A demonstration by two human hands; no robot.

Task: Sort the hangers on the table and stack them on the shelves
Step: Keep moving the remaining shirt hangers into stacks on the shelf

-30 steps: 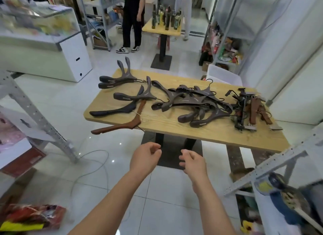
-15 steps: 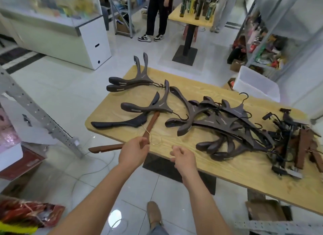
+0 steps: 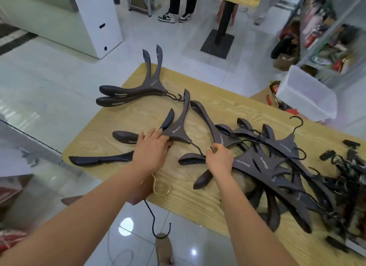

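On the near left part of the light wood-grain tabletop [image 3: 188, 186] lies a dark brown wooden hanger with broad curved arms [image 3: 178, 130], its two arms spread toward the left edge and the far side. The left hand [image 3: 152, 150] rests on its near arm, fingers laid fairly straight across the wood and gripping nothing that can be seen. The right hand [image 3: 218, 159] sits just beside it, fingers curled and pinching the thin black wire hook [image 3: 200, 150] that runs out of that hanger's neck.

At the far left corner two matching dark hangers [image 3: 138, 91] lie stacked as a pair – their hooks point toward the hanger being handled. Another dark hanger arm [image 3: 101, 159] lies along the near left edge, partly hidden by the left wrist. Under the left forearm a reddish-brown hanger [image 3: 136, 196] with a gold hook [image 3: 161, 188] overhangs the table's edge. To the right, a tangled heap of dark hangers [image 3: 277, 166] covers the tabletop – black clip hangers [image 3: 346, 176] lie beyond it.
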